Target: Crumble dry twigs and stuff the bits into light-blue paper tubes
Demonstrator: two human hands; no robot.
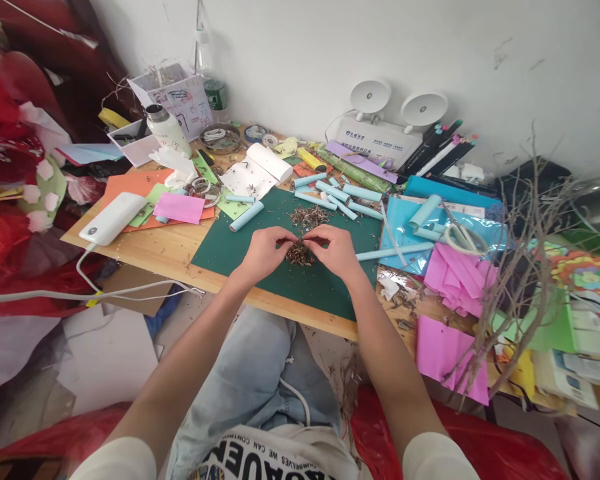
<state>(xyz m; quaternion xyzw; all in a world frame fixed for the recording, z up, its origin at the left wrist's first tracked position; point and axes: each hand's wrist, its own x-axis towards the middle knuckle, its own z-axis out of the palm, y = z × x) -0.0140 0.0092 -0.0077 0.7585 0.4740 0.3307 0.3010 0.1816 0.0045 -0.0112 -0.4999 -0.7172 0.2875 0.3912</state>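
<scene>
My left hand (pixel 265 252) and my right hand (pixel 334 251) meet over a dark green cutting mat (pixel 240 250) on a wooden table (pixel 155 250). Both hands pinch a small twig piece above a little heap of brown twig bits (pixel 299 255) lying between them. A second heap of twig bits (pixel 307 217) sits on the mat just beyond the hands. Several light blue paper rolls (pixel 330 193) lie at the mat's far edge, and one blue roll (pixel 246 217) lies to the left.
Scissors (pixel 457 235) rest on blue paper (pixel 400 223) at the right, beside pink sheets (pixel 457 273). Bare branches (pixel 520 253) stand at the right. A white power bank (pixel 113 218) with cable, orange paper, a bottle (pixel 167 130) and a white lamp unit (pixel 380 133) crowd the table.
</scene>
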